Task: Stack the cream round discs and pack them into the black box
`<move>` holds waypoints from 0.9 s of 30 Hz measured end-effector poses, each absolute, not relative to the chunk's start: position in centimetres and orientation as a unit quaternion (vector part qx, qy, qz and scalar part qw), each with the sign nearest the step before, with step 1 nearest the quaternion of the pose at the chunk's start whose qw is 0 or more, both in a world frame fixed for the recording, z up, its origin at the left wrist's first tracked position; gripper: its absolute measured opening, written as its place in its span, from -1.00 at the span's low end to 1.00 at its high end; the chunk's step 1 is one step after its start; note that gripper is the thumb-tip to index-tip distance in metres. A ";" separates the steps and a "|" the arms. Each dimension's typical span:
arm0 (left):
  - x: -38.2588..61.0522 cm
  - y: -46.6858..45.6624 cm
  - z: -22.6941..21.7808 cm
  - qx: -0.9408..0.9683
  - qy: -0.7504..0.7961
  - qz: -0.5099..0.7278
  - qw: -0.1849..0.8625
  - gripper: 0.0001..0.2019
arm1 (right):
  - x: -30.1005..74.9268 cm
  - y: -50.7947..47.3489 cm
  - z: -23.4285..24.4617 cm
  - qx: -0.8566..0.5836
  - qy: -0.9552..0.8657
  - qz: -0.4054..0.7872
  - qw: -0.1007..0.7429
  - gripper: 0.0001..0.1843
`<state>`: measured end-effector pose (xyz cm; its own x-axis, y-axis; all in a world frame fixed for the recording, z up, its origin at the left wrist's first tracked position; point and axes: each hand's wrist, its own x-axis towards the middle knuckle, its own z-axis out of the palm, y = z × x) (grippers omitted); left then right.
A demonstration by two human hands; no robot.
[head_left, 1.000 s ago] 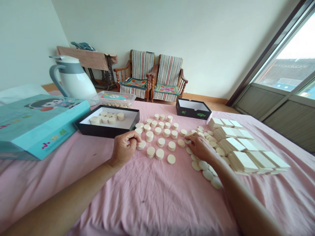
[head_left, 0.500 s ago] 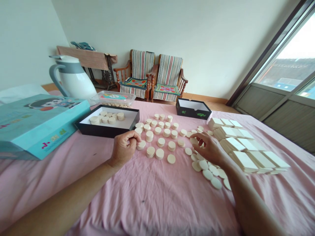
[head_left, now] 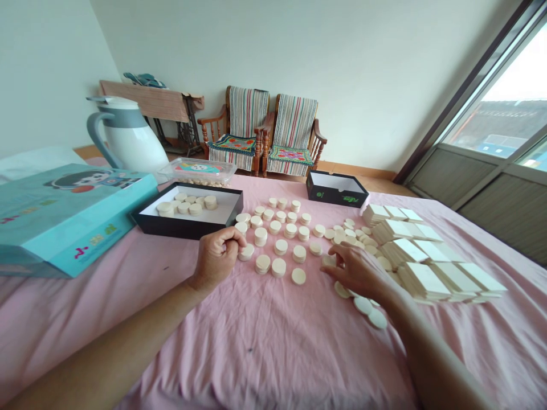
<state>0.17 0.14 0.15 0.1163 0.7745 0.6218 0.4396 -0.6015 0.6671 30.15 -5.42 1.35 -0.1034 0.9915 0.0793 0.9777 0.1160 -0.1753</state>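
Observation:
My left hand [head_left: 219, 254] is closed, its fingers curled, beside a short stack of pale wooden discs [head_left: 246, 252]; whatever may be inside the fingers is hidden. Over the loose heap on the right, my right hand [head_left: 356, 269] has thumb and forefinger around a wooden disc [head_left: 329, 260]. More loose discs [head_left: 362, 305] lie below that hand, and others spread behind it. Between the hands, several small stacks of discs [head_left: 281, 246] stand in uneven rows on the pink cloth [head_left: 265, 341].
A black tray [head_left: 183, 228] holds more disc stacks at left, near a turquoise box [head_left: 106, 228], a white jug [head_left: 132, 139] and a clear plastic tub [head_left: 199, 169]. Another black tray [head_left: 337, 196] sits at the back. Piled rectangular wooden pieces [head_left: 425, 279] stand at right.
My right hand has moved slightly left and toward me, from the middle of the loose heap to a disc at its left edge. My left hand has stayed in place.

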 end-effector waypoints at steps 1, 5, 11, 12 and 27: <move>0.2 0.2 0.1 0.730 0.416 0.518 0.161 -0.74 | 30.3 -5.4 1.3 -0.653 -0.750 0.042 0.099 -0.73; 0.1 0.3 0.0 0.729 0.414 0.522 0.157 -0.74 | 30.8 -5.3 0.9 -0.621 -0.774 0.047 0.115 -0.72; 0.2 0.2 0.1 0.731 0.415 0.519 0.158 -0.75 | 30.3 -5.5 1.2 -0.621 -0.768 0.058 0.144 -0.82; 0.2 0.2 0.1 0.731 0.415 0.518 0.159 -0.75 | 29.9 -5.6 1.4 -0.617 -0.767 0.061 0.164 -0.83; 0.2 0.3 0.0 0.729 0.421 0.514 0.164 -0.75 | 24.0 -7.2 0.9 -0.537 -0.814 0.048 0.216 -0.88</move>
<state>0.23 0.25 0.03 0.1168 0.7822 0.6119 0.4454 -0.5920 0.6717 24.02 -7.22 0.87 -0.3297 0.8950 0.3004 0.8538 0.4185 -0.3097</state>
